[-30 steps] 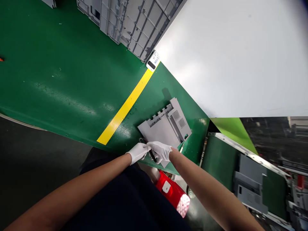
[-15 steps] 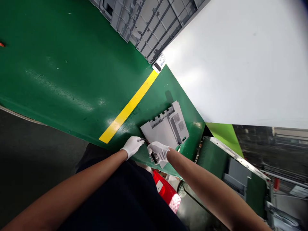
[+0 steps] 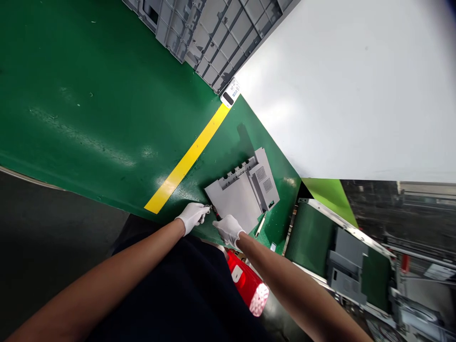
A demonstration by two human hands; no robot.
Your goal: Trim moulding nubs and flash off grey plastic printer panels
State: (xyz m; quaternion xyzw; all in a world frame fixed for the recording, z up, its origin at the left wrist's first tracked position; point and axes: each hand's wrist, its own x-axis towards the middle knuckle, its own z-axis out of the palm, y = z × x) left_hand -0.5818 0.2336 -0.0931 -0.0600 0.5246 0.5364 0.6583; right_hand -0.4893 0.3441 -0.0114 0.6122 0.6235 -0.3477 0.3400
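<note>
A flat grey plastic panel (image 3: 239, 195) with vent grilles lies on the green table (image 3: 107, 95) near its front edge. My left hand (image 3: 192, 216), in a white glove, pinches something small at the panel's near left edge; what it is I cannot make out. My right hand (image 3: 228, 229), also gloved, is closed around a dark tool with a red part (image 3: 216, 213). The tool's tip points at the same edge, just beside my left fingertips. The two hands are a little apart.
A yellow tape stripe (image 3: 185, 161) runs across the table to a white labelled device (image 3: 230, 92). A big ribbed grey housing (image 3: 213, 33) stands at the back beside a white sheet (image 3: 338, 85). A pen-like stick (image 3: 260, 225) lies right of the panel. A conveyor (image 3: 342, 266) and a red object (image 3: 247, 285) sit lower right.
My hands, joined over the panel's corner a second ago, have drawn apart. The right hand has slid back toward me off the panel, uncovering the stick beside it.
</note>
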